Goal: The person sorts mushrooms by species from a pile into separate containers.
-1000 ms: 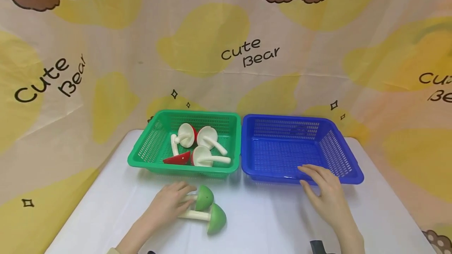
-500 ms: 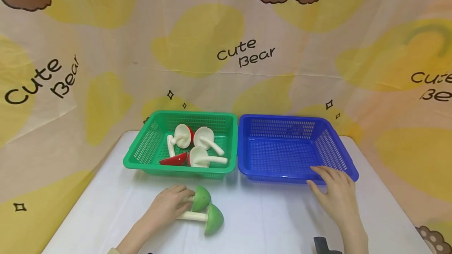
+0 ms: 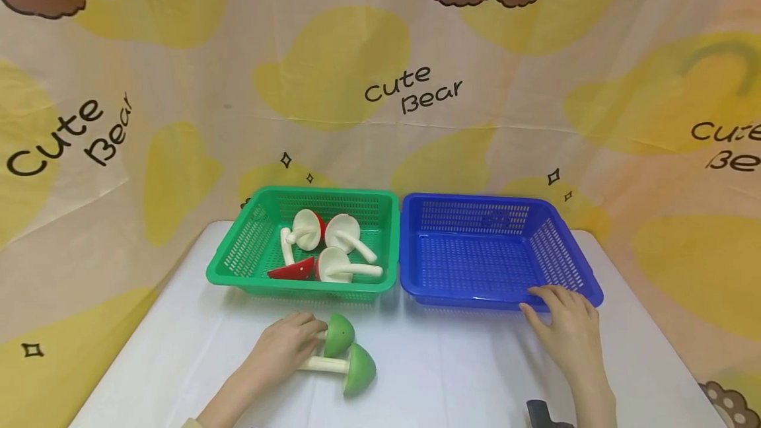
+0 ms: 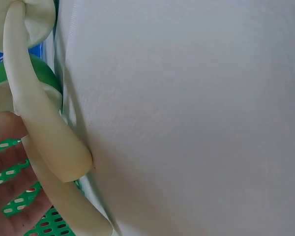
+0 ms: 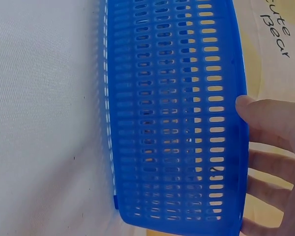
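Blue basket (image 5: 177, 123) wall fills right wrist view — fingertips (image 5: 250, 105) on rim.

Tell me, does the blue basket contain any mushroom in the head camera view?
No. The blue basket shows only its bare mesh floor, while the red mushrooms lie in the green basket beside it.

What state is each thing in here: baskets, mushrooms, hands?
Green basket: holds red-capped mushrooms, lying tipped over.
Blue basket: nothing inside.
Green mushrooms: two, lying on the table outside the baskets.
Left hand: grip on the farther green mushroom's stem.
Right hand: fingers resting on the blue basket's near rim.
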A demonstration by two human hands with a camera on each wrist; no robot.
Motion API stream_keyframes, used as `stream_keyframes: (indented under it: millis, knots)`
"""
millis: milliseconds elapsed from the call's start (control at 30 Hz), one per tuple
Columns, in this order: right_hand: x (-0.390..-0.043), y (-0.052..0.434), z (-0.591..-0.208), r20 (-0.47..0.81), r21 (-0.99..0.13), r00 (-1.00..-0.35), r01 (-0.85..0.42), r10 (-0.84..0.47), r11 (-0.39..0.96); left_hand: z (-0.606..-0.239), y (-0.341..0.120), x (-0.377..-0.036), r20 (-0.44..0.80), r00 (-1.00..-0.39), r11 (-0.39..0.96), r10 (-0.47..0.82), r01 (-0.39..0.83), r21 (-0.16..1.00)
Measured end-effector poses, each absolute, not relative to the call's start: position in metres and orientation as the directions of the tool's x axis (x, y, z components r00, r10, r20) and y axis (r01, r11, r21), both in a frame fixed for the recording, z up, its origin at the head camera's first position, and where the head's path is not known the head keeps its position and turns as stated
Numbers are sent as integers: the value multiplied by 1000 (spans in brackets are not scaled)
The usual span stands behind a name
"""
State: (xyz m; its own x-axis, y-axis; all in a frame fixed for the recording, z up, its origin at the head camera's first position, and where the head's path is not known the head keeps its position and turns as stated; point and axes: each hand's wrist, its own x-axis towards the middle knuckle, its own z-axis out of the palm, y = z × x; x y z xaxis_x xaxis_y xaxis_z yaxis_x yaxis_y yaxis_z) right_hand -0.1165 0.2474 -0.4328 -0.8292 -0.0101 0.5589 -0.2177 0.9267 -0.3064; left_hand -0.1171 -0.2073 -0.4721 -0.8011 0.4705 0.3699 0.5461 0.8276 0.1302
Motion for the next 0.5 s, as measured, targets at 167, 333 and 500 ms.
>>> stream_keyframes:
  millis: [167, 333, 500]
  knots:
    - [-117, 247, -433, 563, -311, -826, -210, 1, 927, -468, -205, -117, 366, -806, 835, 466, 537, 119]
    - [-117, 247, -434, 566, -315, -824, -208, 7, 926, -460, -203, -118, 389, -794, 834, 467, 542, 106]
    - [-117, 247, -436, 571, -317, -821, -213, 6, 924, -452, -199, -120, 453, -740, 806, 498, 588, 75]
